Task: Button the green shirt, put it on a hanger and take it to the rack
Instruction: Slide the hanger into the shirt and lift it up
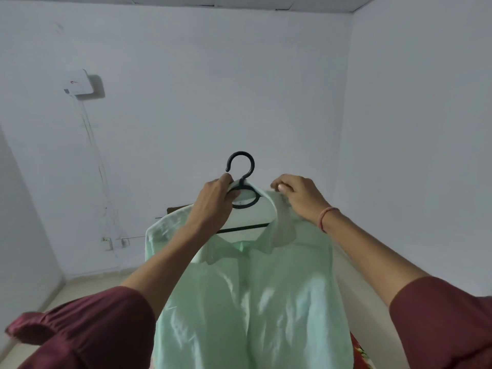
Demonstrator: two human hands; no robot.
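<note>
While the left hand [216,199] curls round the neck of the black plastic hanger [247,206] and the right hand [299,199] pinches the collar [277,209] beside it, the pale green woven shirt [253,294] hangs lengthwise below both hands, the hook [241,162] rising between them, nearer the left.

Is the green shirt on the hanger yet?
On: the hanger bar sits inside the green shirt collar, its hook poking out above, fabric draped below.
</note>
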